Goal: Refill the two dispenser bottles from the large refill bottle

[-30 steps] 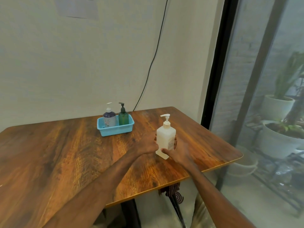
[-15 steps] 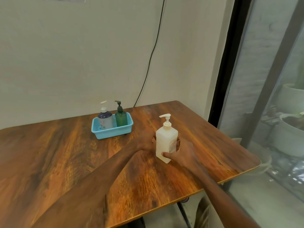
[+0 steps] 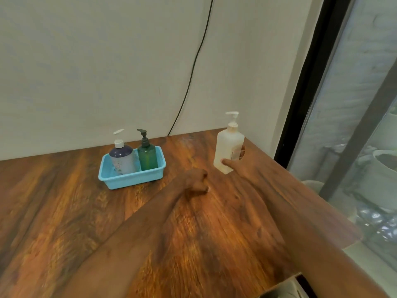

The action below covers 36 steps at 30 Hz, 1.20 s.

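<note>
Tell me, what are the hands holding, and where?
The right hand grips the white refill bottle low on its body, thumb in front. The left hand holds nothing.

Right hand [image 3: 240, 169] outstretched, thumb and fingers [image 3: 243, 151] around the white pump bottle [image 3: 228, 147]; left hand [image 3: 196, 180] empty, curled, nearer.

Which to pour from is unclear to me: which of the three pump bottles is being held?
The white bottle, gripped by the right hand; the purple bottle and green bottle stand untouched in the blue basket.
</note>
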Motion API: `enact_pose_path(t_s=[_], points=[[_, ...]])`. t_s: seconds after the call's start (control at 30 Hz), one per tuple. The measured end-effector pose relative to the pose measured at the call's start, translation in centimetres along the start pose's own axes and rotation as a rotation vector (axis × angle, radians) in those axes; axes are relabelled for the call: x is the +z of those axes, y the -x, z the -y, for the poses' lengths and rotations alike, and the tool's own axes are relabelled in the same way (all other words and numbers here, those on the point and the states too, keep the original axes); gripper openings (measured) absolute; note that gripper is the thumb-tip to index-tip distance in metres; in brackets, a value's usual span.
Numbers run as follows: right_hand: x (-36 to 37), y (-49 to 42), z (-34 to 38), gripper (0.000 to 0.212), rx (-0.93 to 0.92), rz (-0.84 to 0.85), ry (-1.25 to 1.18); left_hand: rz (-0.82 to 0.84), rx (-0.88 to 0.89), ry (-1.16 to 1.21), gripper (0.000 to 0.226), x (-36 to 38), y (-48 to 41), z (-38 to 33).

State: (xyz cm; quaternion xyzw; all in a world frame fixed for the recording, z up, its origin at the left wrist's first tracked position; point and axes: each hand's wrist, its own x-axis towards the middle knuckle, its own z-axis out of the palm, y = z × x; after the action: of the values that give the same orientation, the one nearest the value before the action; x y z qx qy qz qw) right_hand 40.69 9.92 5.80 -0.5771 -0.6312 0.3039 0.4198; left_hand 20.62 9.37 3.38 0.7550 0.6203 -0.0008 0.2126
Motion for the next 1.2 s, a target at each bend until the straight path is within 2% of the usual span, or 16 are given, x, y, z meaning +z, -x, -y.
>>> enact_pose_path(t_s=[0.13, 0.23, 0.33, 0.43, 0.7, 0.87, 1.03, 1.1, 1.17, 1.2], points=[[0.4, -5.5, -0.1, 0.075, 0.015, -0.079, 0.060, -0.028, 0.013, 0.040, 0.078, -0.6, -3.1, 0.8], [0.7, -10.0, -0.2, 0.080, 0.002, -0.215, 0.114, -0.050, 0.012, 0.056, 0.087, -1.1, -5.2, 1.0], [1.7, -14.2, -1.3, 0.081, 0.006, -0.249, 0.119, -0.056, 0.007, 0.048, 0.099, -1.5, -7.2, 1.6], [2.5, -17.3, -2.9, 0.077, 0.025, -0.261, 0.102, -0.047, 0.010, 0.030, 0.102, -1.6, -8.3, 1.9], [4.4, -20.5, -8.1, 0.074, 0.042, -0.224, 0.113, -0.012, -0.004, -0.078, 0.113, -1.2, -10.4, 2.5], [4.8, -20.2, -9.0, 0.067, 0.006, -0.173, 0.046, 0.004, -0.002, -0.085, 0.115, -1.2, -10.9, 2.6], [5.0, -19.9, -9.2, 0.070, 0.018, -0.164, 0.039, 0.019, -0.023, -0.081, 0.118, -1.3, -10.8, 2.4], [4.4, -20.6, -9.0, 0.072, 0.037, -0.104, 0.058, 0.024, -0.029, -0.085, 0.122, -1.3, -11.0, 2.5], [4.1, -20.9, -8.8, 0.083, 0.049, 0.053, 0.132, 0.016, -0.022, -0.076, 0.121, -1.3, -10.9, 2.6], [4.2, -20.7, -9.2, 0.090, 0.023, 0.068, 0.152, 0.019, -0.021, -0.056, 0.120, -1.4, -10.9, 2.6]])
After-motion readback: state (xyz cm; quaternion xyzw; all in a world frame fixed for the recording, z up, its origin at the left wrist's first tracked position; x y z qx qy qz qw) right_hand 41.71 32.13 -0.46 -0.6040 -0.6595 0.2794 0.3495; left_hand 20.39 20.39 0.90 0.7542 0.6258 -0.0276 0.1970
